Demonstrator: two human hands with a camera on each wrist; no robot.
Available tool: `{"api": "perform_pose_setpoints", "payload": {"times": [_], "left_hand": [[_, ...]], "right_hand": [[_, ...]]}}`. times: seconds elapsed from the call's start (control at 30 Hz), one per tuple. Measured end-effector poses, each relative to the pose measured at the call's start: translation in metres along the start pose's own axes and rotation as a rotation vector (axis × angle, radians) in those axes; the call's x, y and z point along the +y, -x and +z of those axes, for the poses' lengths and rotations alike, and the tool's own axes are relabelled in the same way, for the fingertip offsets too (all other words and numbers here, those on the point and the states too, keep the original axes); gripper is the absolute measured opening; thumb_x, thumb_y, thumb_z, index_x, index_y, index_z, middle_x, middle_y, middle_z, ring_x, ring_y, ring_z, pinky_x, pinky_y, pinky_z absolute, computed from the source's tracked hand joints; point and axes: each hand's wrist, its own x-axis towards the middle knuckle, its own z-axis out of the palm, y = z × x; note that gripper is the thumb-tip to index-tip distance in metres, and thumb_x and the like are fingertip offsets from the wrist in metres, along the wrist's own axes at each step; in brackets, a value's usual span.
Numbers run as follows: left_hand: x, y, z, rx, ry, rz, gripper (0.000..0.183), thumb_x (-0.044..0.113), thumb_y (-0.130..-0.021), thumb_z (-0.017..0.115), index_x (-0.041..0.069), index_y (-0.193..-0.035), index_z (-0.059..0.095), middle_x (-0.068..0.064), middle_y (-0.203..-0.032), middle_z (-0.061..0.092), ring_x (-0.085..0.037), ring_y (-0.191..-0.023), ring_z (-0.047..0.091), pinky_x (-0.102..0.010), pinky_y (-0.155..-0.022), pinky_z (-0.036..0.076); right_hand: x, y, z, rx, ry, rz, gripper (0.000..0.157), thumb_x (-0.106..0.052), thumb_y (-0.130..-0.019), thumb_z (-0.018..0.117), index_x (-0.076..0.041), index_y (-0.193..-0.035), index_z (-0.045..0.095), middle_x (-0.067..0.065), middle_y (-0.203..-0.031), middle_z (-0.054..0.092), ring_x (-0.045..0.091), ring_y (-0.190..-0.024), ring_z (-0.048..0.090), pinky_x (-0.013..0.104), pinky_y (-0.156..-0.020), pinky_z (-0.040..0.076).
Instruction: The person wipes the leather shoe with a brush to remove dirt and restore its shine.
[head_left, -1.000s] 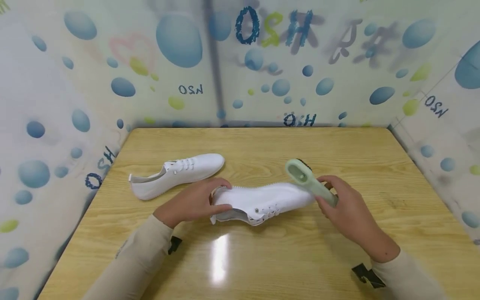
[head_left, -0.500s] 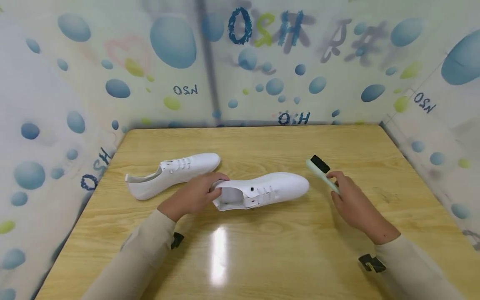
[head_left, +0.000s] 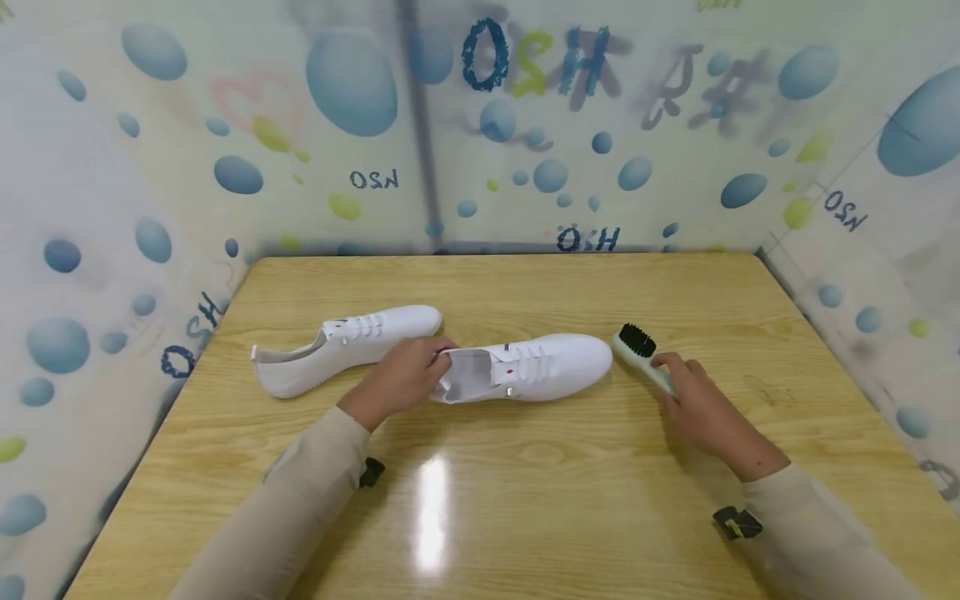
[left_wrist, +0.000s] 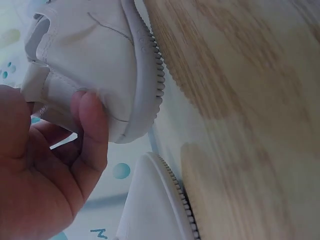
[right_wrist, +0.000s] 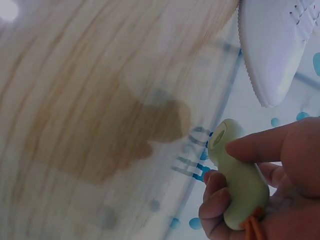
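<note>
"What took up the most room?"

"The wall (head_left: 480,158), pale, spotted with blue and green and scattered with letters. In front of it stood a wood-grain table (head_left: 540,500) with a bright streak of light on its near part."

"And after that?"

"Two beige sleeves, the left sleeve (head_left: 292,500) and the right sleeve (head_left: 810,533), each reaching in from the near side."

"Where was the shoe?"

"The nearer white shoe (head_left: 570,367) was around the middle of the table, its mouth facing up and its toe pointing right. I couldn't tell whether its sole touched the wood. The other shoe (head_left: 337,358) rested upright on the table, farther left, its laces on top and its toe pointing right as well."

"What about the hands?"

"The left hand (head_left: 405,375) gripped the nearer white shoe by the heel end of its collar. The right hand (head_left: 705,412) had its fingers curled round the handle of a pale green brush (head_left: 643,358)."

"How did the brush sit?"

"Black bristles upward, its head just beside the shoe's toe; whether they met, I couldn't tell."

"Anything smaller?"

"A dark piece (head_left: 737,523) by the right cuff, and, in the right wrist view, an orange cord (right_wrist: 255,225) at the handle's end."
</note>
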Motion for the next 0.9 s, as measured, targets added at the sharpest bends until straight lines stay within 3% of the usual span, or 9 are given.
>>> {"api": "perform_pose_setpoints", "payload": {"times": [0.27,0.37,0.5,0.63,0.73,0.9], "left_hand": [[-0.004,-0.014,-0.002,-0.038,0.058,-0.070,0.035,0.022,-0.103,0.041,0.011,-0.120,0.069,-0.006,-0.098,0.071,-0.013,-0.061,0.057,-0.029,-0.058,0.046],[-0.006,-0.018,-0.004,-0.070,0.098,-0.095,0.034,0.024,-0.103,0.040,0.011,-0.110,0.071,-0.007,-0.097,0.070,-0.014,-0.058,0.056,-0.030,-0.055,0.046],[-0.013,-0.024,-0.004,-0.100,0.142,-0.116,0.032,0.027,-0.104,0.041,0.011,-0.091,0.066,-0.005,-0.075,0.062,-0.015,-0.055,0.053,-0.029,-0.054,0.045],[-0.021,-0.020,-0.008,-0.086,0.170,-0.117,0.033,0.033,-0.106,0.041,0.014,-0.100,0.068,-0.004,-0.066,0.060,-0.016,-0.055,0.058,-0.030,-0.056,0.049],[-0.023,-0.005,-0.020,0.029,0.123,-0.078,0.035,0.037,-0.107,0.043,0.015,-0.117,0.069,-0.006,-0.081,0.069,-0.017,-0.060,0.063,-0.032,-0.059,0.050],[-0.038,0.037,-0.050,0.396,-0.047,-0.021,0.029,0.027,-0.104,0.051,0.009,-0.120,0.068,-0.012,-0.107,0.069,-0.025,-0.082,0.065,-0.042,-0.069,0.052]], "right_hand": [[-0.006,0.000,-0.003,0.007,-0.048,0.028,0.043,-0.002,-0.099,0.050,0.008,-0.137,0.034,0.032,-0.108,0.051,0.031,-0.082,0.052,0.038,-0.065,0.046],[-0.010,0.000,-0.006,-0.009,-0.080,0.068,0.045,-0.008,-0.102,0.049,0.008,-0.140,0.031,0.030,-0.108,0.053,0.026,-0.076,0.053,0.033,-0.059,0.044],[-0.013,-0.002,-0.008,-0.018,-0.082,0.092,0.046,-0.014,-0.104,0.049,0.008,-0.141,0.033,0.030,-0.109,0.058,0.024,-0.076,0.056,0.032,-0.059,0.046],[-0.015,-0.003,-0.007,-0.011,-0.080,0.087,0.046,-0.016,-0.104,0.051,0.009,-0.141,0.037,0.030,-0.112,0.060,0.026,-0.083,0.059,0.034,-0.065,0.048],[-0.017,-0.002,-0.006,0.001,-0.079,0.081,0.047,-0.018,-0.104,0.052,0.009,-0.141,0.040,0.029,-0.115,0.060,0.028,-0.088,0.059,0.037,-0.069,0.049],[-0.019,0.003,-0.003,0.038,-0.074,0.053,0.048,-0.019,-0.102,0.056,0.008,-0.140,0.045,0.027,-0.114,0.062,0.029,-0.091,0.060,0.040,-0.072,0.049]]}}
